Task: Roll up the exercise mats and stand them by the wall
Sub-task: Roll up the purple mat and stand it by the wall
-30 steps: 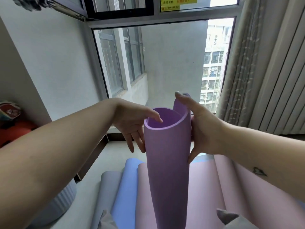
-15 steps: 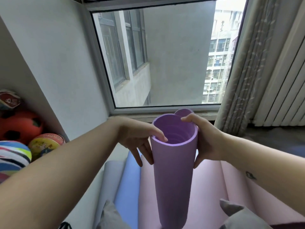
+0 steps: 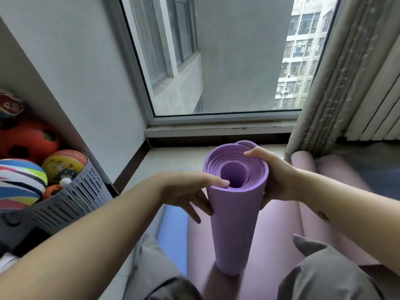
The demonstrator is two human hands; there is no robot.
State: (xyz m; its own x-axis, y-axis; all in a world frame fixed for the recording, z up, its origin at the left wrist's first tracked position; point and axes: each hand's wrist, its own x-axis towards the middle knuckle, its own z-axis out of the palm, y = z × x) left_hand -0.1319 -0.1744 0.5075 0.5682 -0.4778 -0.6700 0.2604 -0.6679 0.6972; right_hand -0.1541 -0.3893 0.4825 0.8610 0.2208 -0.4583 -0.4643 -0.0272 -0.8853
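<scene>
I see the rolled purple mat (image 3: 234,224) standing upright on the flat pink mat (image 3: 270,234), its long axis vertical and its spiral end facing up. It is smooth foam in a snug cylinder. My left hand (image 3: 186,191) pinches the rim with the thumb on top, and my right hand (image 3: 275,176) wraps the top. The window ledge (image 3: 216,132) lies ahead, the ball basket (image 3: 71,204) to the left, and the curtain (image 3: 320,83) to the right.

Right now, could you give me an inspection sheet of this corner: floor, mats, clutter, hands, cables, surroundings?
Surface: pale floor, partly covered by mats.
Job's things: purple mat rolled, upright on the flat pink mat; blue mat flat beside it.
Clutter: basket of balls at the left.
Hands: left hand and right hand grip the purple mat's top; right fingers over its rim.
Cables: nothing seen.
Surroundings: wall, window, curtain, radiator.
</scene>
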